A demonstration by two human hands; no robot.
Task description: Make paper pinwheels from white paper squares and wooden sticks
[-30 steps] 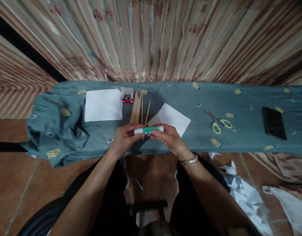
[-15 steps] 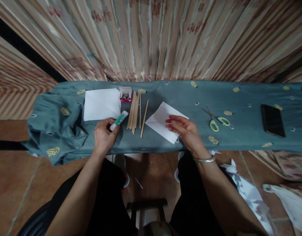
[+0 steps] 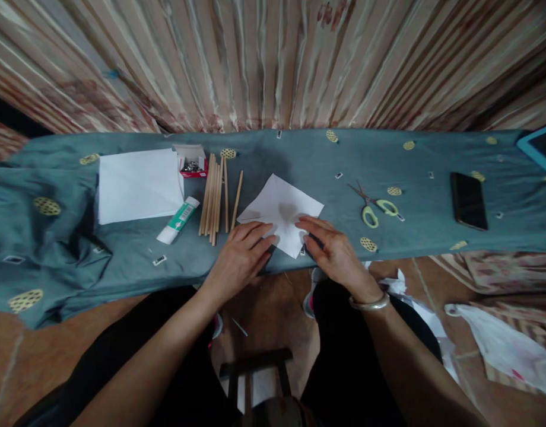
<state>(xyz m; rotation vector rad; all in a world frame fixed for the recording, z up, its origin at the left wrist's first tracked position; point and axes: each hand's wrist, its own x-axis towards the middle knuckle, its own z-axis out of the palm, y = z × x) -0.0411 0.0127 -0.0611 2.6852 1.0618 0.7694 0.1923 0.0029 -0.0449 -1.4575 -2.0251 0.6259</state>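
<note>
A white sheet of paper (image 3: pixel 279 204), turned like a diamond with a crease line at its left corner, lies before me on the cloth. My left hand (image 3: pixel 244 252) rests at its lower left edge, fingers stretched out and thumb a little apart. At the lower right edge is my right hand (image 3: pixel 329 246), fingertips over the paper and a gap between fingers and thumb. A green and white glue stick (image 3: pixel 178 220) lies to the left. Between it and the paper are several thin wooden sticks (image 3: pixel 213 198).
A stack of white paper (image 3: pixel 137 187) and an open red box of small metal pieces (image 3: pixel 193 161) sit at left. Scissors with green handles (image 3: pixel 371 207), a black phone (image 3: pixel 469 200) and a blue-edged object (image 3: pixel 540 148) are at right. Paper scraps (image 3: pixel 428 320) litter the floor.
My left hand has let go of the glue stick, now lying on the cloth, and moved right to the paper. My right hand has come down onto the paper's edge. The view has shifted right.
</note>
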